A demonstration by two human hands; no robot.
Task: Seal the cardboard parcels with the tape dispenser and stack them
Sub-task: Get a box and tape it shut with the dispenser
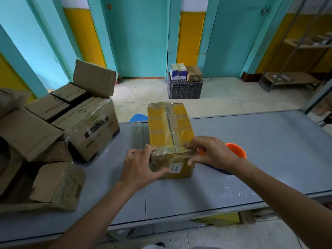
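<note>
A cardboard parcel (169, 130) wrapped in yellow and clear tape lies lengthwise on the grey table (260, 150), with a white label on its near end. My left hand (142, 164) grips the parcel's near left corner, thumb on top. My right hand (212, 153) presses the tape on the near right top edge with its fingertips. Behind my right hand, an orange and blue tape dispenser (236, 151) rests on the table, mostly hidden by the hand and wrist.
Several brown cardboard boxes (84, 121) are piled on the table's left side, some open. On the floor beyond stands a grey crate (185, 88) with small boxes on top. A metal shelf rack (294, 76) stands at the right. A blue stool (138, 117) peeks behind the table.
</note>
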